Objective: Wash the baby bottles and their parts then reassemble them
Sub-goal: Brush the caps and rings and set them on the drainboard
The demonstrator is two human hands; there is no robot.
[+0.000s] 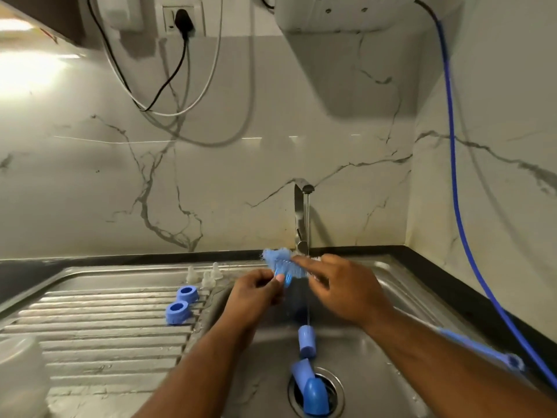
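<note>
Over the sink [404, 297] basin, right under the thin trickle from the tap [301, 212], the left hand [256, 292] pinches a fuzzy blue brush [281, 263]. The right hand [343, 289] lays a straight index finger on the bristles, but it's too blurry to tell if its other fingers hold anything. Two blue rings [187, 294] and three clear nipples [205, 276] sit on the drainboard [105, 342], and two blue caps [307, 342] lie down in the basin.
</note>
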